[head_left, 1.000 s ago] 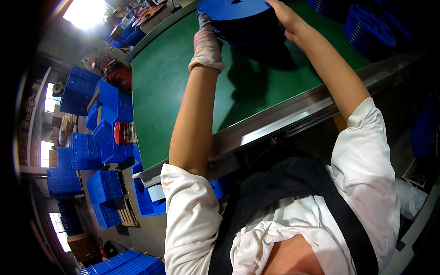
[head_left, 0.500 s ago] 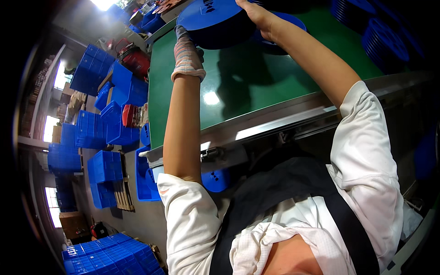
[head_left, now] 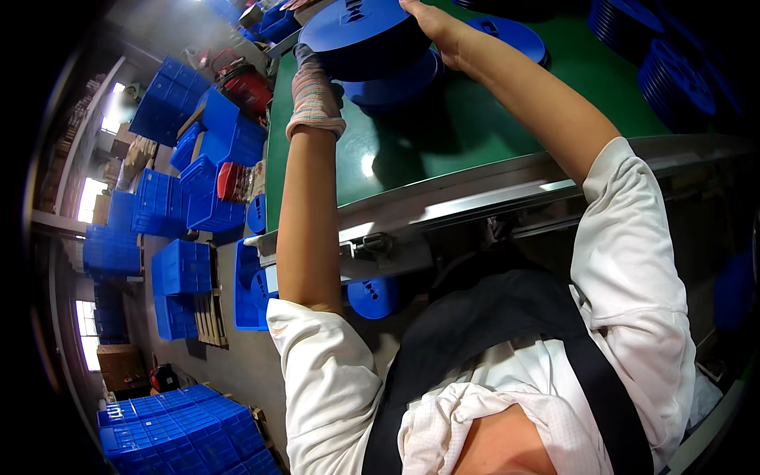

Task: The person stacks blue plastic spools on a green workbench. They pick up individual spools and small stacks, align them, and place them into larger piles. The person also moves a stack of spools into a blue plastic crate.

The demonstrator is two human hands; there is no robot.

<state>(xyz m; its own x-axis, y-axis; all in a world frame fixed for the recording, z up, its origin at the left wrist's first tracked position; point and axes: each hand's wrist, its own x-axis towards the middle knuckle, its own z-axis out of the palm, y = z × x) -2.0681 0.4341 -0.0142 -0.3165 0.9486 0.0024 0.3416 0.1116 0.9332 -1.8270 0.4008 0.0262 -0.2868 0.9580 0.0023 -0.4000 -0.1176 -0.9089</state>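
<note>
Both my hands hold a thick, round blue disc (head_left: pixel 360 28) by its sides, above the far part of the green worktable (head_left: pixel 317 178). Its side is dark, so I cannot tell whether it is one piece or several stacked. My left hand (head_left: pixel 315 95), in a striped knit glove, grips the left edge with the thumb side up. My bare right hand (head_left: pixel 437 33) has its fingers on the right edge, partly cut off by the frame's top. Just beneath the held disc shows another blue disc (head_left: pixel 392 85). To the right of my wrist lies a flat blue disc (head_left: pixel 511 38) on the table.
Stacks of ribbed blue discs (head_left: pixel 677 83) stand at the table's far right. A metal edge (head_left: pixel 467 198) runs along the table's near side. Left on the floor are blue crates (head_left: pixel 186 269), pallets (head_left: pixel 210 317) and a red machine (head_left: pixel 244 83). A blue disc (head_left: pixel 372 298) sits below the table.
The held disc and both hands have shifted slightly left and up. More of the blue disc beneath and of the flat disc at right now shows.
</note>
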